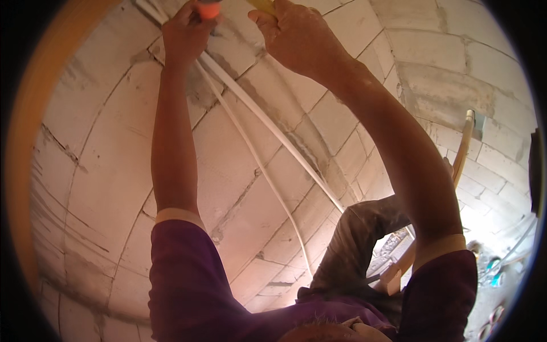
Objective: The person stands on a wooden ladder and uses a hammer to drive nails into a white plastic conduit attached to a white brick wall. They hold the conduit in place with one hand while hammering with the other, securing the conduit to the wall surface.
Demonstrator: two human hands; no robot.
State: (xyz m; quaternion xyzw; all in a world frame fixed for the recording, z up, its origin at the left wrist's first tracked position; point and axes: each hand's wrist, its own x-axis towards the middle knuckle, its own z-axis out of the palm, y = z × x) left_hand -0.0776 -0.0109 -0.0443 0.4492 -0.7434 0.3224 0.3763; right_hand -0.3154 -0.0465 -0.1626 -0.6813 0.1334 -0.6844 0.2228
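Observation:
Both my arms reach up to a wall of pale blocks. At the top edge, my left hand [188,35] has its fingers closed around a thing with a bright orange, rounded end [208,10]; its kind cannot be made out. My right hand [302,41] is closed on a yellow handle-like thing [263,5], mostly cut off by the picture's top edge. Just below and between my hands, a thick white pipe [268,130] and a thinner white pipe [246,137] run down the wall, spreading apart lower down.
Block wall [114,142] fills the left and middle, with mortar joints and cracks. An orange-brown curved edge [25,142] borders the left. At right, a tan pipe or hose [464,142] comes from a wall opening. Cables and small turquoise things [494,273] lie low at the right.

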